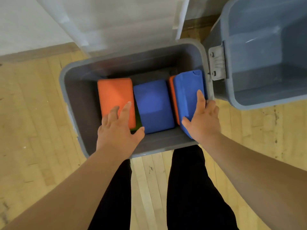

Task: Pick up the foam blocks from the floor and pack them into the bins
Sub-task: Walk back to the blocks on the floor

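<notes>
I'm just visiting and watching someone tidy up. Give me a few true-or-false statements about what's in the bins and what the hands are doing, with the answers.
1. The left hand lies with straight fingers on the orange block. True.
2. The right hand holds nothing. False: it grips the tilted blue block inside the near bin.
3. The second bin, on the right, is full of blocks. False: no blocks show in it.
4. A green block peeks out beneath that orange block. True.
</notes>
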`<state>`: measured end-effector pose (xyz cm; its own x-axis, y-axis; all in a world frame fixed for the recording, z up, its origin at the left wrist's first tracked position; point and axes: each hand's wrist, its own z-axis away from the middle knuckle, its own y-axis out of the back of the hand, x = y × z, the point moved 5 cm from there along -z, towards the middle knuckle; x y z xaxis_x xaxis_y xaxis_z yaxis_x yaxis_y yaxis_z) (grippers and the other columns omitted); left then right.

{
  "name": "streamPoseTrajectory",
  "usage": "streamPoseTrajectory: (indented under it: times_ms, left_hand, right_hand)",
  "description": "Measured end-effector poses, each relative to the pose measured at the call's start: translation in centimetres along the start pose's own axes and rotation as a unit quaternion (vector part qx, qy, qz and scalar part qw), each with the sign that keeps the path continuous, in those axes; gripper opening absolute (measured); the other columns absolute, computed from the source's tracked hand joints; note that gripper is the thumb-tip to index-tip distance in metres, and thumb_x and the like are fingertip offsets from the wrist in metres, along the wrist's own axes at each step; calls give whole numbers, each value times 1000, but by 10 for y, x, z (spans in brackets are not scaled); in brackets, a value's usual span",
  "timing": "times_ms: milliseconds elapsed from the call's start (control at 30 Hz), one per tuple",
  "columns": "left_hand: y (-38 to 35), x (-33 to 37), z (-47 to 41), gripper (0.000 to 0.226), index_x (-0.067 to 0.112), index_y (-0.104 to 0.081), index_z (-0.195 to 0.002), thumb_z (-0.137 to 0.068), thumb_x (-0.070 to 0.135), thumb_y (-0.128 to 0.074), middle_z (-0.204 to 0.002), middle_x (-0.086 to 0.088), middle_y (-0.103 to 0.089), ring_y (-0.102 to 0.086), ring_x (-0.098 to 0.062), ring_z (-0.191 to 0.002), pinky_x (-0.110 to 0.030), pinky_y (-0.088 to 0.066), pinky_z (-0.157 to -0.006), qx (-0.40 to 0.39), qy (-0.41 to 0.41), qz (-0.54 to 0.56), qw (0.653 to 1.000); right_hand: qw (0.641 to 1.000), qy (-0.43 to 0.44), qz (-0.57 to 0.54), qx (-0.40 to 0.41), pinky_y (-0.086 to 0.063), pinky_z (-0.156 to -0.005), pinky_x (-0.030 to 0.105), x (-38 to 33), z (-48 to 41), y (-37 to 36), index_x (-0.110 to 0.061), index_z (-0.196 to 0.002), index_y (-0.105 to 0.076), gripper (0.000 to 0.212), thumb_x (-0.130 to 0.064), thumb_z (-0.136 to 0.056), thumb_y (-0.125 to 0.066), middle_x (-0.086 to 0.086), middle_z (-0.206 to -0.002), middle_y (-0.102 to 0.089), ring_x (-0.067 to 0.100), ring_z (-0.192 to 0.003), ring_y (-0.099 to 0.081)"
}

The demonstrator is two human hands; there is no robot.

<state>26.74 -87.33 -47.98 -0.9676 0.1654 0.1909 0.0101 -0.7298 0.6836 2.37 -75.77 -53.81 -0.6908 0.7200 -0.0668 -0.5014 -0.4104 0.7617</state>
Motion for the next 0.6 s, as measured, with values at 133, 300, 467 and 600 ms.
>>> streamPoseTrajectory:
  times_ms: [133, 300, 467, 600]
  left_hand:
    - [0, -1, 11, 91, 41, -4, -158, -89, 63, -58, -166, -4, -14, -18, -31, -151, -54, -30, -117, 1, 7, -38, 999]
    - [36, 6, 47, 94, 39, -5, -158, -86, 66, -59, -164, -8, -15, -19, -34, -149, -53, -31, -117, 28, -2, -67, 997]
    - [126, 16, 123, 96, 37, -7, -159, -84, 68, -60, -164, -9, -14, -17, -34, -150, -54, -28, -118, 60, -15, -81, 995]
    - [219, 20, 184, 96, 36, -7, -157, -83, 73, -56, -162, -10, -16, -17, -35, -149, -56, -27, -118, 89, -42, -117, 988]
  right_hand:
    - [1000, 1, -23, 9, -43, -106, 47, 1, 11, 13, -35, -159, 9, 108, -61, -87, -67, 16, -154, -26, 36, -134, -36]
    - [999, 41, 6, -1, -29, -118, 51, -18, 56, 59, -34, -160, -3, 101, -63, -87, -67, 17, -166, -7, 39, -152, -15]
    - [999, 38, 11, -11, -17, -124, 53, -41, 128, 136, -34, -161, -6, 100, -66, -86, -63, 14, -169, 3, 39, -156, -1]
    - [999, 38, -13, 1, -15, -124, 56, -65, 200, 224, -34, -161, -5, 102, -70, -84, -62, 14, -170, 1, 40, -156, -1]
